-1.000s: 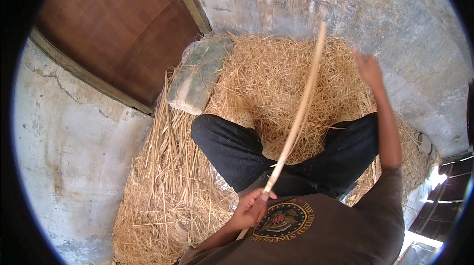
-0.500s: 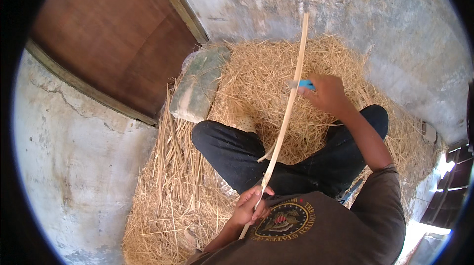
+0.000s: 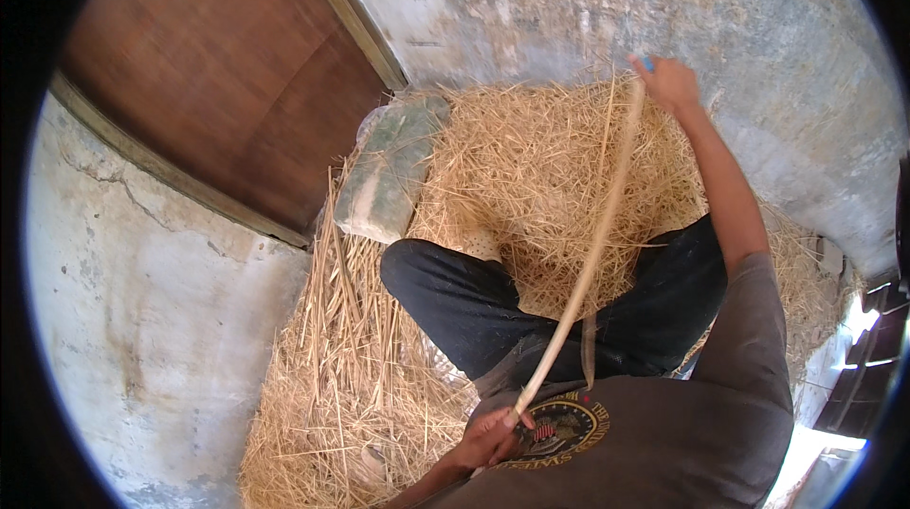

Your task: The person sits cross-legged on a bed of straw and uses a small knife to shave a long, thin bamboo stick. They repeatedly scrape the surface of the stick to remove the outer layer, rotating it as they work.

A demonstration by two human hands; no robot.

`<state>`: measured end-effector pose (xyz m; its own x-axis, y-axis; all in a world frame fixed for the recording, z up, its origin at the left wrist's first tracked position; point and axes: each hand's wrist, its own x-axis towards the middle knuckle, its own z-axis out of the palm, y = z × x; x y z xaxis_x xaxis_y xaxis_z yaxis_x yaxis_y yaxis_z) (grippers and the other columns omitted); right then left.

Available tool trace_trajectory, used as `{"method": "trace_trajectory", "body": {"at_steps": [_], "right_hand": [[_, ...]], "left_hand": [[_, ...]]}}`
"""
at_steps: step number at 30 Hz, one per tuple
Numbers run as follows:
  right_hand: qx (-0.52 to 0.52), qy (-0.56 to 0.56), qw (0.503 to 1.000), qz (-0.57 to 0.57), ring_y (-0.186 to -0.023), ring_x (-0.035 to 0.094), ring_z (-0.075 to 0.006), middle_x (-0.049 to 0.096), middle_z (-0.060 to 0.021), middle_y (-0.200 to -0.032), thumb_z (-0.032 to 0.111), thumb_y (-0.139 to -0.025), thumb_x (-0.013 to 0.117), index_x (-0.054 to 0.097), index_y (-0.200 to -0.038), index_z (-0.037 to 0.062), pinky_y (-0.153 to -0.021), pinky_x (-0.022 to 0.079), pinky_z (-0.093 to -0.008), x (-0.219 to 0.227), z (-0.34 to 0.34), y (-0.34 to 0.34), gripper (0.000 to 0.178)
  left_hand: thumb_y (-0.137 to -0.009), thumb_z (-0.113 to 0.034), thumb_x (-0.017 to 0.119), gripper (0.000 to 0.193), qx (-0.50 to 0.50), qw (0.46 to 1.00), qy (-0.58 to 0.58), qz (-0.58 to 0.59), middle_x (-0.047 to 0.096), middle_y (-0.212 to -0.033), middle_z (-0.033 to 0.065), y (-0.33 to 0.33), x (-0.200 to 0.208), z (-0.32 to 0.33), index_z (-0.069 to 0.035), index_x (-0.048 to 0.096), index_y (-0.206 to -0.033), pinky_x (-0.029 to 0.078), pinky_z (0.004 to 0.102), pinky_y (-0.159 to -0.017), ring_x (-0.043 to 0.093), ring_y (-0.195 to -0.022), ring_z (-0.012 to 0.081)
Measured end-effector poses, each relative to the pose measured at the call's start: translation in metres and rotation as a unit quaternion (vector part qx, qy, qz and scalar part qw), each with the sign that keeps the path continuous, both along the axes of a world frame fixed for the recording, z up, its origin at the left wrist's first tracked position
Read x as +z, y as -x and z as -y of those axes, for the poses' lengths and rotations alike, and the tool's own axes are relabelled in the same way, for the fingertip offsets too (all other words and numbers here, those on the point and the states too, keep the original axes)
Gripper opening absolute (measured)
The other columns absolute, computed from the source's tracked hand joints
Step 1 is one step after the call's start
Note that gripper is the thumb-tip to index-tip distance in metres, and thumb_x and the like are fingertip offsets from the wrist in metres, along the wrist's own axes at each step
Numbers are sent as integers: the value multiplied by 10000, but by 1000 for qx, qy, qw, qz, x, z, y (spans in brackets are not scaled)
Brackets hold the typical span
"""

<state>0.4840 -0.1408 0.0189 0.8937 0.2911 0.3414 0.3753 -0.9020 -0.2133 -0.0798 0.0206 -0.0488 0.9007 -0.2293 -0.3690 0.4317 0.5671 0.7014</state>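
Left hand: my left hand (image 3: 488, 438) sits low against my chest, fingers curled tight around the near end of a long pale stick (image 3: 590, 258).
Right hand: my right hand (image 3: 668, 82) is stretched out at arm's length, closed at the stick's far end; a small blue thing (image 3: 646, 63) shows at the fingers, but I cannot tell how each finger lies.
Stick: it runs in a slight bow from my chest up and away across my lap, held at both ends, above the straw (image 3: 531, 168).
Legs: dark trousers (image 3: 474, 305), legs folded on the straw heap.
Straw: a loose golden pile fills the corner, with longer stalks fanned out to my left.
Stone: a grey-green block (image 3: 389, 168) lies at the pile's far left edge, by the brown wooden door (image 3: 218, 73).
Walls: rough grey plaster (image 3: 142, 319) on either side.
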Motion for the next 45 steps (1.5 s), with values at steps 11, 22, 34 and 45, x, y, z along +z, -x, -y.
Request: {"method": "trace_trajectory", "body": {"at_steps": [11, 22, 34, 45], "right_hand": [[101, 3, 976, -194, -548, 580, -288, 559, -134, -556, 728, -825, 407, 623, -686, 54, -565, 468, -432, -36, -3, 143, 721], [352, -93, 930, 57, -379, 518, -260, 499, -71, -442, 736, -636, 635, 531, -496, 108, -406, 389, -394, -50, -32, 252, 652], [187, -48, 980, 44, -405, 498, -245, 446, -54, -434, 752, -681, 582, 526, -522, 100, -416, 388, -388, -63, -44, 180, 674], [47, 29, 998, -20, -464, 497, -190, 485, -36, -493, 753, -786, 451, 566, -543, 81, -463, 408, -354, -21, -14, 55, 724]], "left_hand": [[-1021, -273, 341, 300, 127, 956, -263, 0, 394, -449, -19, -81, 23, -15, -23, 505, -1046, 255, 194, -330, 321, -322, 47], [-1012, -225, 389, 245, 128, 952, -271, 70, 391, -478, -48, -115, 44, -2, -13, 510, -1029, 258, 189, -355, 335, -364, 21], [-1012, -192, 384, 205, 117, 950, -282, 67, 369, -505, -75, -96, 45, 8, -19, 493, -1024, 244, 181, -375, 320, -394, -3], [-1012, -194, 381, 210, 43, 978, -206, -1, 379, -533, -85, -26, 46, 9, -40, 510, -1075, 231, 171, -420, 322, -445, -9]]}}
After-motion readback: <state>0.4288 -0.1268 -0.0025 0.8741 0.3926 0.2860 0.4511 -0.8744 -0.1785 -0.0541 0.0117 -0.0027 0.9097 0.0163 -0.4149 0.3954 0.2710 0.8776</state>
